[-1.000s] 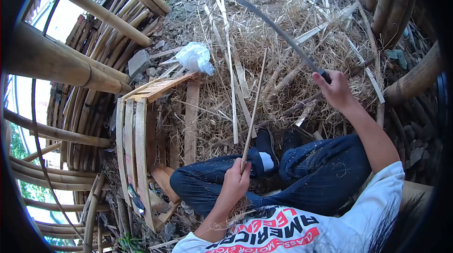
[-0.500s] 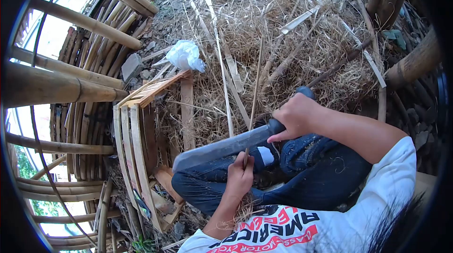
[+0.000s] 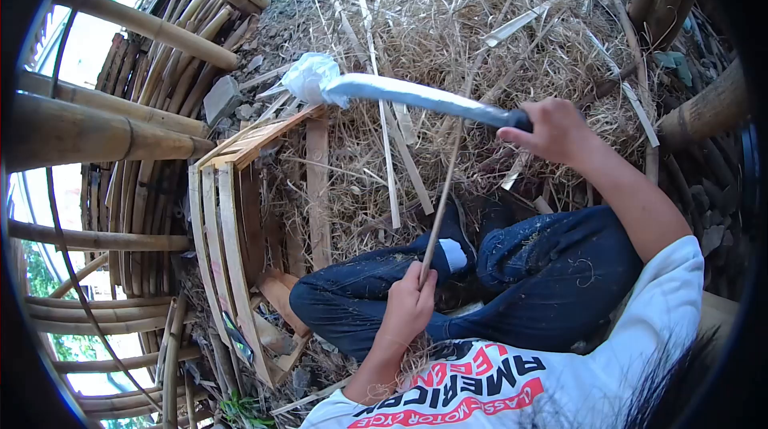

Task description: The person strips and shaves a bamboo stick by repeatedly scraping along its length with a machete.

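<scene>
My right hand is wrapped round the dark handle of a machete. Its long blade points left, crossing over a thin bamboo strip in this view, and its tip overlaps a white plastic bag. Close to my lap, my left hand grips the lower end of that strip, which slants up and away from me. My crossed legs in dark jeans lie beneath both hands.
A slatted wooden crate stands at my left, beside bamboo poles. Fibrous shavings and split bamboo pieces cover the ground ahead. A grey stone block lies near the bag. Thick bamboo stands at the right.
My right hand has swung the machete forward, away from my lap and up along the strip. The left hand stays near my lap, still gripping the strip, whose far end has tilted slightly right.
</scene>
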Demonstrator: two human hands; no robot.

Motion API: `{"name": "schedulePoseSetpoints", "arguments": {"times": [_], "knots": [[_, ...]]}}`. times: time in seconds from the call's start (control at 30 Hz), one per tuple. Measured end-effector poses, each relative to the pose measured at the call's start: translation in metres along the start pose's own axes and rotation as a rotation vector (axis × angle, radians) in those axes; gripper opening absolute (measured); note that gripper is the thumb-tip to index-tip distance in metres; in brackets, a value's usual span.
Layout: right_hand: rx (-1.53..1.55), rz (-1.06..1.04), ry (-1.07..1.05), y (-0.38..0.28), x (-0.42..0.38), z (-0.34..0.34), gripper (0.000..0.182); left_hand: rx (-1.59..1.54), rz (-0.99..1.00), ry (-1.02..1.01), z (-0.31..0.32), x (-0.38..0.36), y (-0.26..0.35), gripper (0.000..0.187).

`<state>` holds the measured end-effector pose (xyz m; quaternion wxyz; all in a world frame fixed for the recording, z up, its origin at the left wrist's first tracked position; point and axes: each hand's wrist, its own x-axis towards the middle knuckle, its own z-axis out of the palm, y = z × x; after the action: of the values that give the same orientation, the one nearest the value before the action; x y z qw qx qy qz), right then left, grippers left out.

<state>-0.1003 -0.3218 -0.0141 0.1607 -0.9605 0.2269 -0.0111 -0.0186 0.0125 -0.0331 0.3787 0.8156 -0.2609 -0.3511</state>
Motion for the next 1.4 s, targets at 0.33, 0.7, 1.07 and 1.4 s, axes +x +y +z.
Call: {"name": "schedulePoseSetpoints", "arguments": {"times": [0.33, 0.7, 1.07, 1.4], "knots": [[-0.069, -0.266, -0.115, -0.055, -0.015, -0.004, 0.069, 0.004, 0.022, -0.016, -0.005, 0.017, 0.010, 0.021], [-0.084, -0.286, -0.084, -0.041, -0.010, 0.000, 0.071, 0.038, 0.087, -0.005, -0.006, 0.026, 0.020, 0.021], [0.061, 0.037, -0.024, -0.008, -0.007, -0.007, 0.067, 0.005, 0.011, -0.069, -0.010, 0.008, 0.008, 0.018], [-0.042, -0.368, -0.159, -0.066, -0.010, 0.003, 0.071, 0.042, -0.004, -0.026, -0.019, 0.011, 0.018, 0.018]]}}
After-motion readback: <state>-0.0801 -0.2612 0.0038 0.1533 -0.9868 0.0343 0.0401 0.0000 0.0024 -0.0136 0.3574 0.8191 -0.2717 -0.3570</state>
